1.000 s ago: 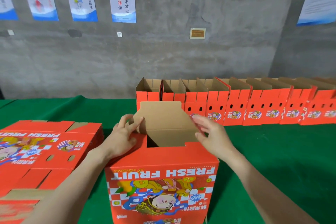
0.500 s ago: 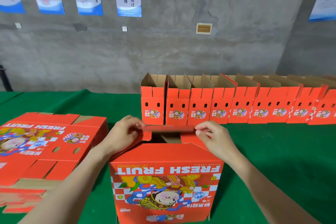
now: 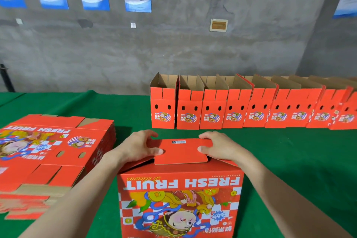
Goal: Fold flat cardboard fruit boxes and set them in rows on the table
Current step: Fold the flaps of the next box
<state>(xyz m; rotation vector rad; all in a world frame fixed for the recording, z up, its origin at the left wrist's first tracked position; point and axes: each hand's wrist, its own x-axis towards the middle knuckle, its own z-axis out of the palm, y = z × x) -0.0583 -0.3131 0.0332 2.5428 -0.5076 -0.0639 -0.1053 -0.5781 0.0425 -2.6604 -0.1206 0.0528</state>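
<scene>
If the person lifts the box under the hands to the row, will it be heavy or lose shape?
Probably light: the box is plain corrugated card. Likely fairly stiff once the flap, held by the left hand and right hand, is closed. Pushed high up, it might tip, as it stands tall on the table.

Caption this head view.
Left hand and right hand grip the red cardboard flap atop a printed red fruit box; flat-box stack left, folded-box row behind.
</scene>
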